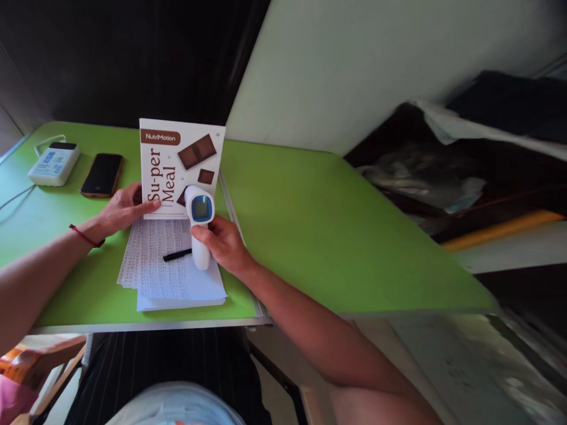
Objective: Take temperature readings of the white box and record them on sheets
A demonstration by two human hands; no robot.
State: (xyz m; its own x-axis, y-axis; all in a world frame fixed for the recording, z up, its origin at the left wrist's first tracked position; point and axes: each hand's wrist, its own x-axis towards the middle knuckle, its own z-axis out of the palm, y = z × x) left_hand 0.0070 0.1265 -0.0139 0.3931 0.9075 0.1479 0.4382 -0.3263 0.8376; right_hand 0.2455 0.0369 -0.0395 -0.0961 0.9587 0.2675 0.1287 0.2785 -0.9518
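My left hand (126, 206) grips the lower left edge of a white box (172, 127) printed "NutriMotion Su-per Meal", its thumb across the front. The box stands upright, its printed face toward me. In my right hand (225, 242) is a white infrared thermometer (201, 251) with a blue-rimmed grey screen. The fingers wrap its handle, and its head overlaps the box's lower right corner in view. Beneath them lies a stack of papers (163, 289) covered in handwriting. A black pen (176, 255) rests on the papers, one end hidden behind the thermometer.
A dark-screened phone (101, 175) and a white device with a cable (55, 164) lie at the left of the green table (310, 236). A pale wall (319, 71) rises behind. Cluttered shelves (425, 171) stand at the right, and a metal-edged seam crosses the tabletop.
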